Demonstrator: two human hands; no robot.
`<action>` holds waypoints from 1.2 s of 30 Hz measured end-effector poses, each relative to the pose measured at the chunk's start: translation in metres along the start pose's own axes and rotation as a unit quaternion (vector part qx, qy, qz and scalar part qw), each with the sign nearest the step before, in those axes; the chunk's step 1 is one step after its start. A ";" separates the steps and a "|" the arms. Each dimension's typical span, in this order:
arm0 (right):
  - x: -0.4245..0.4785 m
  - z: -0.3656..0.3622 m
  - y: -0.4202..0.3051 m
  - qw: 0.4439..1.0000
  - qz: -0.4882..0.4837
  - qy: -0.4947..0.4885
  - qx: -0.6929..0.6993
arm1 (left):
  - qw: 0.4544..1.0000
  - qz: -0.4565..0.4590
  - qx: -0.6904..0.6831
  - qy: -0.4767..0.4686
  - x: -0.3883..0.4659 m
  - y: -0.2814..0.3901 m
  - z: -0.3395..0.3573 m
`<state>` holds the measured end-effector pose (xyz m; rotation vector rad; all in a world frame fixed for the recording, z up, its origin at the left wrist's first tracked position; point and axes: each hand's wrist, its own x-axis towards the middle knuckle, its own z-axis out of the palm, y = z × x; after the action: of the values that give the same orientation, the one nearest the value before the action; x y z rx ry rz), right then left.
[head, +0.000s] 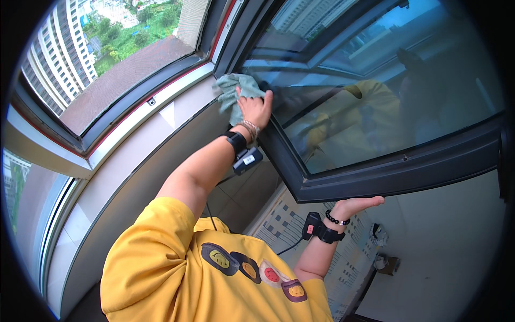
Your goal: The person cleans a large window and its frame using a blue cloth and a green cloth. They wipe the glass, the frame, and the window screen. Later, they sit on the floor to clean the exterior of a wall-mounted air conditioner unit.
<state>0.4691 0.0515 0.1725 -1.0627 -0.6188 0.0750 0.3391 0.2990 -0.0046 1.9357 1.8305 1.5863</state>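
Note:
My left hand (255,108) presses a crumpled grey-green cloth (237,90) against the inner corner of the window frame, where the sill (169,114) meets the opened sash. Its thumb points up along the dark frame. The dark-framed glass sash (354,183) stands swung inward on the right, and its pane reflects the yellow shirt and buildings. Under the sash's lower edge, my right hand (354,206) holds it from below, with part of the hand hidden behind the frame. Both wrists wear black straps with small devices and bracelets.
The window opening (132,72) at upper left gives onto a tall building and greenery far below. A metal track with a red seal (151,100) edges it. Beyond the sash are a patterned floor covering (281,217) and a small brown box (388,265). Cables run from the wrist devices.

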 end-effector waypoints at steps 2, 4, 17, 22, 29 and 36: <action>0.000 -0.005 0.004 1.000 0.002 0.006 0.003 | 0.977 0.125 -0.013 -0.170 -0.027 0.028 -0.042; 0.002 -0.012 0.006 1.000 0.000 0.004 0.013 | 0.940 0.031 -0.322 -0.104 -0.063 0.066 -0.077; 0.014 -0.028 0.026 0.999 -0.005 0.023 0.024 | 0.926 0.082 -0.329 0.163 0.153 0.130 -0.097; 0.015 -0.041 0.035 0.999 0.015 -0.004 0.048 | 0.901 0.378 -0.208 0.047 0.099 0.157 -0.121; 0.018 -0.047 0.034 1.000 -0.023 -0.006 0.018 | 0.867 0.439 -0.231 -0.040 0.174 0.192 -0.166; 0.012 -0.038 0.028 0.999 -0.037 -0.016 0.000 | 0.919 0.346 -0.156 0.104 0.165 0.260 -0.182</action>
<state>0.5050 0.0399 0.1418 -1.0395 -0.6864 0.0264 0.3683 0.2405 0.3465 2.4626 0.8474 2.1650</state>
